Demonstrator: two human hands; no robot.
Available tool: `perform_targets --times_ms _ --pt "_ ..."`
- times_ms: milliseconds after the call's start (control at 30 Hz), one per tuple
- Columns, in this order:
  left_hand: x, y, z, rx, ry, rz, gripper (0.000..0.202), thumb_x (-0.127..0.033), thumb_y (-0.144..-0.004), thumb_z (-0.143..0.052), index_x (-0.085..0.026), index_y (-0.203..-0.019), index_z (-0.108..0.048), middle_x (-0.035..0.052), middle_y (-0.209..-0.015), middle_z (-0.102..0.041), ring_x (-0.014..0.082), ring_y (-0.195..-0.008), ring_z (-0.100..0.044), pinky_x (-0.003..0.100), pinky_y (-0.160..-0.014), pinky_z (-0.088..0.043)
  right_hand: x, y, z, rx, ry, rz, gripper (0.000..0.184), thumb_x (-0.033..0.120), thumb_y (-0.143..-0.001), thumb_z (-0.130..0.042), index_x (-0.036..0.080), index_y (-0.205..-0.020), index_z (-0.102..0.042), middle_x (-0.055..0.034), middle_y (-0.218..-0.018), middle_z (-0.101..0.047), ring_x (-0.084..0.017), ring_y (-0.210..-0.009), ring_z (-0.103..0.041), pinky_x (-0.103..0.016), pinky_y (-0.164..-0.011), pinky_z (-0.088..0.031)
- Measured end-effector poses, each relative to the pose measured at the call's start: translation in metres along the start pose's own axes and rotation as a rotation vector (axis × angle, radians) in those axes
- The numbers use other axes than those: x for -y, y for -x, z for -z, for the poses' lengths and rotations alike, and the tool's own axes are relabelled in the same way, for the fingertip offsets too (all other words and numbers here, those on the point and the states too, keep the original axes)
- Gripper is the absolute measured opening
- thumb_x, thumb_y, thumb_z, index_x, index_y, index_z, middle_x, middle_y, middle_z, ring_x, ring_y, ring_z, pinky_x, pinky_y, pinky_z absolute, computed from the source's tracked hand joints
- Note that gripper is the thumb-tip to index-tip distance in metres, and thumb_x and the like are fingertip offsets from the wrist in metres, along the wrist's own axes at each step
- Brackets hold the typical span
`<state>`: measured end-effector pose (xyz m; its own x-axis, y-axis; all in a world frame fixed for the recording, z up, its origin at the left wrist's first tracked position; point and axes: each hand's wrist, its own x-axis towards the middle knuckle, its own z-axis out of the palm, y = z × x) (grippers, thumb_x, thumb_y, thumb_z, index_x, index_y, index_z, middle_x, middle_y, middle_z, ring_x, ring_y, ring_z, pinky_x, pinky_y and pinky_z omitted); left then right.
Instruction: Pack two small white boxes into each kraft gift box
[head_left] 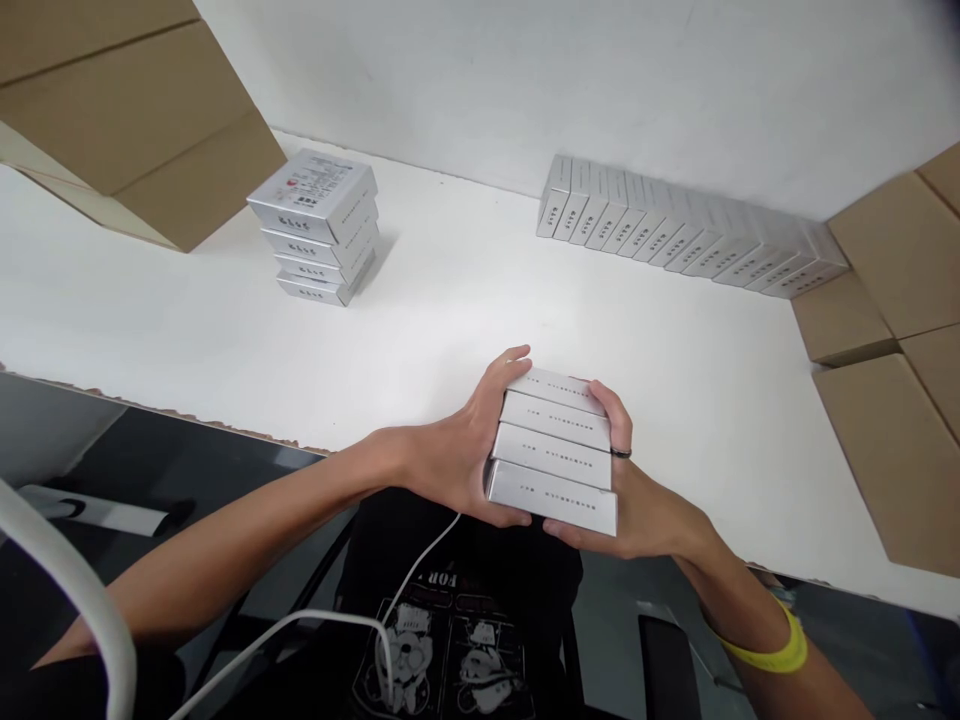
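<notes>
Several small white boxes are pressed together in a block between my two hands, over the front edge of the white table. My left hand grips the block's left end, thumb and fingers spread along it. Wrapped round the right end is my right hand, with a dark ring on one finger. Narrow printed sides of the boxes face up. Beyond my left hand stands an uneven stack of similar boxes, the top one showing print and a red mark.
Along the wall at the back right runs a row of upright white boxes. Brown cartons stand at the left and right of the white table. A white cable hangs in front of me.
</notes>
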<state>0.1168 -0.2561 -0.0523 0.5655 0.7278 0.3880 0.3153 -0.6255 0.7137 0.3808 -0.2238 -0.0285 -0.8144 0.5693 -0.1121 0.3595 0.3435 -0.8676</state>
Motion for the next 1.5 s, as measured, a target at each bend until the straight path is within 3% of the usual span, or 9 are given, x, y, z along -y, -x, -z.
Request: perform_targets --times_ms 167,500,667,733,833,967,1133,1300,1500 --pt "-0.003 0.003 0.004 0.023 0.049 -0.01 0.147 -0.032 -0.072 -0.089 -0.031 -0.161 0.027 0.0231 -0.173 0.013 0.0483 -0.163 -0.008 0.064 -0.125 -0.04 -0.01 0.0 -0.003 -0.041 0.085 0.078 0.137 0.053 -0.078 -0.086 0.041 -0.16 0.023 -0.0124 -0.167 0.004 -0.044 -0.152 -0.03 -0.063 -0.118 -0.048" --pt "0.0 0.002 0.006 0.003 -0.007 -0.032 0.154 -0.033 -0.064 -0.094 -0.031 -0.163 0.023 0.0218 -0.174 0.01 0.0506 -0.163 -0.004 0.07 -0.125 -0.034 -0.018 -0.004 -0.009 -0.125 0.104 0.148 0.131 0.054 -0.075 -0.087 0.045 -0.16 0.012 -0.0115 -0.158 -0.006 -0.042 -0.152 -0.026 -0.063 -0.119 -0.045" --pt "-0.005 -0.002 0.011 0.064 0.153 -0.029 0.136 -0.03 -0.077 -0.084 -0.027 -0.162 0.022 0.0243 -0.153 -0.038 0.0406 -0.142 -0.051 0.056 -0.109 -0.058 -0.008 -0.007 -0.01 -0.126 0.025 0.113 0.128 0.051 -0.076 -0.086 0.038 -0.16 0.01 -0.0139 -0.155 -0.026 -0.038 -0.145 -0.039 -0.062 -0.12 -0.044" --pt "-0.007 -0.001 0.016 0.027 0.182 0.0 0.132 -0.036 -0.078 -0.085 -0.027 -0.162 0.015 0.0233 -0.15 -0.039 0.0411 -0.144 -0.049 0.058 -0.109 -0.057 0.001 -0.008 -0.012 -0.151 -0.101 0.092 0.124 0.05 -0.077 -0.085 0.038 -0.16 0.006 -0.013 -0.15 -0.038 -0.037 -0.144 -0.043 -0.061 -0.12 -0.044" --pt "-0.008 0.004 0.025 -0.068 0.217 0.154 0.123 -0.049 -0.079 -0.085 -0.03 -0.16 0.004 0.0264 -0.164 -0.017 0.0476 -0.157 -0.027 0.068 -0.113 -0.05 0.02 -0.015 -0.014 -0.255 -0.343 -0.043 0.126 0.056 -0.068 -0.089 0.041 -0.158 -0.002 -0.0119 -0.154 -0.04 -0.037 -0.144 -0.045 -0.062 -0.116 -0.047" --pt "-0.013 0.016 0.037 -0.303 0.338 0.368 0.077 -0.051 -0.096 -0.068 -0.031 -0.148 -0.015 0.0251 -0.164 -0.022 0.0422 -0.157 -0.032 0.069 -0.111 -0.051 0.047 -0.043 -0.003 -0.32 -0.664 -0.376 0.108 0.06 -0.068 -0.085 0.035 -0.154 -0.024 -0.013 -0.15 -0.05 -0.037 -0.132 -0.057 -0.059 -0.108 -0.054" --pt "-0.041 0.055 0.045 -0.721 0.185 0.266 0.063 -0.045 -0.098 -0.069 -0.037 -0.142 -0.024 0.0122 -0.171 -0.017 0.0343 -0.158 -0.033 0.066 -0.124 -0.037 0.071 -0.12 0.031 -0.297 -0.668 -0.477 0.065 0.053 -0.069 -0.084 0.027 -0.124 -0.062 -0.0082 -0.121 -0.069 -0.029 -0.11 -0.064 -0.038 -0.085 -0.059" --pt "-0.063 0.113 0.026 -1.171 0.169 0.221 0.045 -0.022 -0.097 -0.071 -0.032 -0.133 -0.044 0.0102 -0.159 -0.042 0.0243 -0.139 -0.056 0.044 -0.111 -0.054 0.084 -0.213 0.057 -0.443 -0.603 -0.531 0.032 0.045 -0.077 -0.074 0.029 -0.102 -0.063 -0.0038 -0.096 -0.068 -0.024 -0.088 -0.062 -0.037 -0.073 -0.058" --pt "-0.06 0.167 0.001 -1.411 0.135 0.244 0.041 -0.011 -0.096 -0.07 -0.028 -0.128 -0.051 0.0098 -0.15 -0.05 0.0175 -0.127 -0.065 0.03 -0.102 -0.058 0.099 -0.282 0.066 -0.518 -0.597 -0.61 0.029 0.042 -0.074 -0.077 0.028 -0.091 -0.059 -0.0031 -0.086 -0.063 -0.025 -0.085 -0.061 -0.048 -0.078 -0.061"
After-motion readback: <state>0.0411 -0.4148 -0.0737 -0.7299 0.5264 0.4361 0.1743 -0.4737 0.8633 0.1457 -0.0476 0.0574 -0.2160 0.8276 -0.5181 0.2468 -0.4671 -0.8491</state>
